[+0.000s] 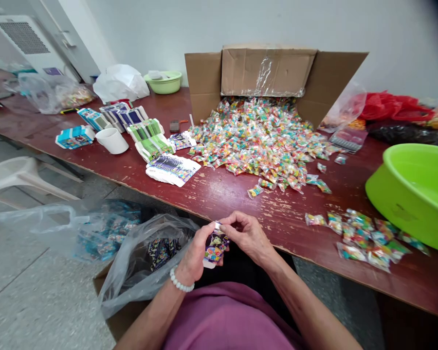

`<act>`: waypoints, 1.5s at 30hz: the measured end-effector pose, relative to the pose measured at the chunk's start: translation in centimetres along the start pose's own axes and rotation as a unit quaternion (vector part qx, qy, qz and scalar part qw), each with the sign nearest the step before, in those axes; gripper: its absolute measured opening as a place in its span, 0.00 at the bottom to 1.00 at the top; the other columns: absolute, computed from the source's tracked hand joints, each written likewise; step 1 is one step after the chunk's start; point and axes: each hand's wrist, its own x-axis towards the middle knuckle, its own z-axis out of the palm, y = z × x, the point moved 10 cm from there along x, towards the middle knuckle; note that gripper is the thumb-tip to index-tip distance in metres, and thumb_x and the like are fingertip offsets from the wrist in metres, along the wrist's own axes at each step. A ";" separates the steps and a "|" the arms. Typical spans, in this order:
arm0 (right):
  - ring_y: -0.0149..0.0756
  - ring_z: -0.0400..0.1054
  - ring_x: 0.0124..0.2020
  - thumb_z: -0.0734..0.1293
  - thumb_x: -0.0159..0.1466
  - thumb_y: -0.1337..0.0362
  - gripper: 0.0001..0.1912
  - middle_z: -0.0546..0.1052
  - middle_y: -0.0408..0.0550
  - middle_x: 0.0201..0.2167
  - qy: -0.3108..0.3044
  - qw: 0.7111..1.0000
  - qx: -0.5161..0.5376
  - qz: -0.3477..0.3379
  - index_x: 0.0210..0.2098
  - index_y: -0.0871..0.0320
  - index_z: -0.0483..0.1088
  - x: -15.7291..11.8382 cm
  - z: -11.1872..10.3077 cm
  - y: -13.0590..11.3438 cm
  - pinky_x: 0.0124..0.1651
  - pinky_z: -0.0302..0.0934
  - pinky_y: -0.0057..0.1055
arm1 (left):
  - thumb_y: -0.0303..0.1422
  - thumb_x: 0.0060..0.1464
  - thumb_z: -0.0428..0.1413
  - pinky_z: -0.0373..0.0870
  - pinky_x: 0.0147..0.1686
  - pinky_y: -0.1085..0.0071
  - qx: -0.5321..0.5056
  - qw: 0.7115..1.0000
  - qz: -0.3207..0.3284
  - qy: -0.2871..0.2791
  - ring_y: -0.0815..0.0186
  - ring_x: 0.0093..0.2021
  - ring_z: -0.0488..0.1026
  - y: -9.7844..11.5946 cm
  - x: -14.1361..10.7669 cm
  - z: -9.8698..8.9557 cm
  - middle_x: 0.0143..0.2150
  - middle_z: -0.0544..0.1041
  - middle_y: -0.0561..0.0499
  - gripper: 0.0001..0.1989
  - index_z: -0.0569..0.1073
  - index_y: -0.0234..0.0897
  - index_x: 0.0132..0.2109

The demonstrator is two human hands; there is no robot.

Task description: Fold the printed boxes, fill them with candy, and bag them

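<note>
Carton (215, 247), small and purple, up at the near edge of the table (224, 197). Left hand (192, 253) wrapped round the body, right hand (247, 237) pinching at the white top flap (217, 225), so basically both together and clamped on the same thing. Far side, dead ahead: big cardboard box (268, 70), flaps spread, huge spill of wrapped candies (259, 138) out front. Smaller heap of candy packets (361, 238) to the right, just beside the lime green basin (390, 189). Left: flat purple cartons (173, 168), white cup (112, 142). Near left, below the table, open clear bag (129, 272) with dark printed packs (163, 253) inside.
</note>
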 end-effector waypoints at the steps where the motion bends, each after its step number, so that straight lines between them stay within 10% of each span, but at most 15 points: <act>1: 0.28 0.66 0.20 0.70 0.59 0.59 0.08 0.76 0.42 0.22 0.007 1.000 -0.001 0.001 0.30 0.58 0.72 0.0 -0.1 0.2 0.23 0.60 0.25 | 0.55 0.55 0.51 0.66 0.18 0.73 0.006 1.000 0.004 -0.003 0.68 0.18 0.71 0.0 0.0 0.0 0.26 0.77 0.48 0.27 0.73 0.33 0.37; 10: 0.31 0.71 0.24 0.69 0.62 0.58 0.09 0.78 0.45 0.31 -0.063 0.997 -0.029 -0.012 0.32 0.57 0.74 -0.8 1.2 -1.5 0.29 0.65 0.27 | 0.61 0.53 0.50 0.63 0.15 0.75 -0.010 1.000 -0.022 0.013 0.69 0.16 0.68 -0.7 0.1 -0.3 0.22 0.74 0.50 0.32 0.74 0.32 0.34; 19: 0.30 0.67 0.20 0.71 0.60 0.52 0.14 0.75 0.42 0.21 -0.009 1.000 0.001 0.006 0.32 0.58 0.75 -0.5 0.4 -0.2 0.26 0.61 0.28 | 0.55 0.55 0.51 0.64 0.13 0.73 -0.047 0.998 -0.036 0.000 0.66 0.14 0.70 -0.6 0.0 0.1 0.23 0.75 0.50 0.25 0.72 0.34 0.35; 23: 0.29 0.68 0.24 0.70 0.61 0.53 0.13 0.78 0.47 0.34 -0.003 1.000 0.019 -0.022 0.34 0.57 0.77 -1.3 1.0 -0.8 0.28 0.64 0.28 | 0.54 0.55 0.50 0.64 0.12 0.71 -0.113 0.990 -0.085 0.009 0.64 0.13 0.69 -1.4 0.0 0.2 0.20 0.73 0.52 0.24 0.70 0.35 0.33; 30: 0.32 0.72 0.30 0.70 0.61 0.57 0.11 0.79 0.46 0.41 -0.018 0.999 -0.013 -0.028 0.40 0.55 0.74 -0.9 0.9 0.5 0.32 0.68 0.28 | 0.46 0.57 0.57 0.73 0.24 0.70 -0.142 0.988 0.005 -0.059 0.67 0.24 0.75 0.5 -0.1 1.5 0.35 0.78 0.52 0.18 0.72 0.40 0.49; 34: 0.37 0.71 0.32 0.67 0.63 0.58 0.12 0.78 0.47 0.34 0.008 0.978 -0.199 -0.057 0.43 0.56 0.75 2.0 -3.1 -0.3 0.39 0.68 0.36 | 0.36 0.53 0.63 0.72 0.39 0.69 -0.090 0.994 -0.002 -0.059 0.64 0.41 0.76 -0.7 -1.2 0.5 0.45 0.79 0.46 0.20 0.71 0.39 0.52; 39: 0.56 0.62 0.57 0.69 0.59 0.63 0.21 0.72 0.64 0.54 0.211 0.852 -0.458 -0.142 0.52 0.62 0.71 4.9 -10.0 -2.2 0.59 0.55 0.53 | 0.33 0.43 0.69 0.70 0.35 0.69 -0.013 0.996 -0.073 -0.041 0.68 0.33 0.71 -4.4 -2.5 -3.4 0.37 0.76 0.52 0.20 0.72 0.38 0.44; 45: 0.51 0.69 0.49 0.59 0.65 0.68 0.13 0.78 0.64 0.42 0.216 0.864 -0.437 -0.123 0.42 0.63 0.74 5.9 -11.3 -0.3 0.56 0.59 0.48 | 0.33 0.38 0.70 0.64 0.32 0.75 0.256 0.942 -0.106 -0.189 0.69 0.32 0.68 -4.7 -3.5 -7.2 0.34 0.74 0.54 0.22 0.78 0.37 0.44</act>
